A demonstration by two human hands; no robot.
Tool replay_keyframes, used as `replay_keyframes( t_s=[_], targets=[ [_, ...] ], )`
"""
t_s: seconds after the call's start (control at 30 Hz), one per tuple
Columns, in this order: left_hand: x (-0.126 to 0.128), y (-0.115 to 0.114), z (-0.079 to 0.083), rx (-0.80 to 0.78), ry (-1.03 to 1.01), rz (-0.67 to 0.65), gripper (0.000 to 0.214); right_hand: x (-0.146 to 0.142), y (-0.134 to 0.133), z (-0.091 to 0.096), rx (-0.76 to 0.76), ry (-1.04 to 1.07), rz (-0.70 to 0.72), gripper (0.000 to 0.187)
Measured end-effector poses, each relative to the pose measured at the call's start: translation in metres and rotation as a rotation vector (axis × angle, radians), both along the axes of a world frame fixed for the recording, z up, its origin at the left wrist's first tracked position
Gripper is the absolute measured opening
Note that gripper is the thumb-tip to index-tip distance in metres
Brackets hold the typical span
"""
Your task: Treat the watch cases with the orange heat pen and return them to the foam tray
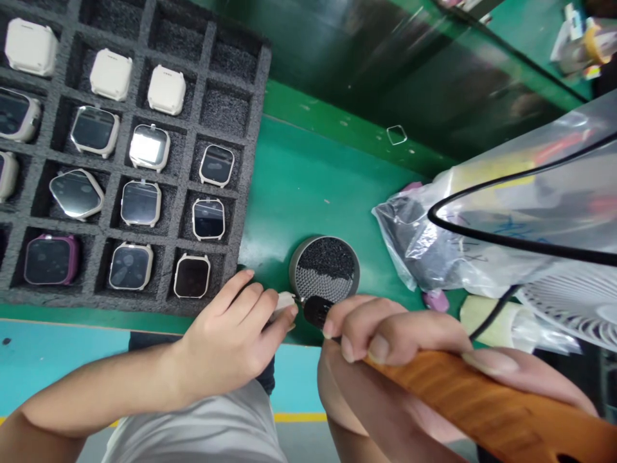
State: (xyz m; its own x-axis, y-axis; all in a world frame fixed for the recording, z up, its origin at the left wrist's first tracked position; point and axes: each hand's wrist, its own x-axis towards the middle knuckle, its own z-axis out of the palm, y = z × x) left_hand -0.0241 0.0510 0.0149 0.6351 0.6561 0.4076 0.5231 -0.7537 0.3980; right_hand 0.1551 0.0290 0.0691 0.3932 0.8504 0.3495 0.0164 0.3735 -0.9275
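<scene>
At the front edge of the green bench, my left hand [241, 328] pinches a small whitish piece [284, 303], mostly covered by my fingers; it resembles a watch case. My right hand [409, 347] is wrapped round an orange electric screwdriver [463, 386] with a black nose. The screwdriver's thin bit points left and meets the whitish piece, though exact contact is hard to make out. Just beyond both hands stands a round grey dish [354, 257] with tiny dark parts inside, too small to name.
A black foam tray [255, 128] on the left holds several smartwatches [216, 165] in its compartments. On the right lie a clear plastic bag [453, 206], a black cable [436, 209] and a white fan [578, 296]. A thin square ring [388, 136] rests farther back.
</scene>
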Motion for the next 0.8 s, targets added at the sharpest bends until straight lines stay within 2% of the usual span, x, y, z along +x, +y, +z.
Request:
replay_keyframes(
  t_s=[0.13,0.27,0.37,0.47,0.57,0.7,0.8],
  targets=[
    [0.001,0.0,0.0,0.001,0.002,0.007,0.017,-0.003,0.004,-0.001,0.04,0.018,0.012,0.06],
    [0.001,0.001,0.003,0.004,0.002,0.001,0.018,0.0,0.0,0.005,-0.029,-0.014,0.118,0.035],
    [0.001,0.002,0.004,0.001,0.003,-0.001,0.021,0.001,0.0,0.006,-0.015,-0.013,0.152,0.031],
    [0.002,0.003,0.003,0.014,-0.009,0.004,0.021,-0.002,0.003,0.004,-0.001,-0.009,0.117,0.033],
    [0.003,0.003,0.001,0.023,-0.015,0.009,0.019,-0.002,0.006,0.001,0.024,-0.02,0.11,0.049],
    [0.0,0.004,-0.001,0.032,0.003,-0.002,0.016,0.006,0.006,0.005,0.031,0.022,0.005,0.059],
    [-0.006,0.003,-0.001,0.011,0.047,-0.11,0.031,0.014,0.009,0.01,-0.034,0.078,-0.109,0.048]
  ],
)
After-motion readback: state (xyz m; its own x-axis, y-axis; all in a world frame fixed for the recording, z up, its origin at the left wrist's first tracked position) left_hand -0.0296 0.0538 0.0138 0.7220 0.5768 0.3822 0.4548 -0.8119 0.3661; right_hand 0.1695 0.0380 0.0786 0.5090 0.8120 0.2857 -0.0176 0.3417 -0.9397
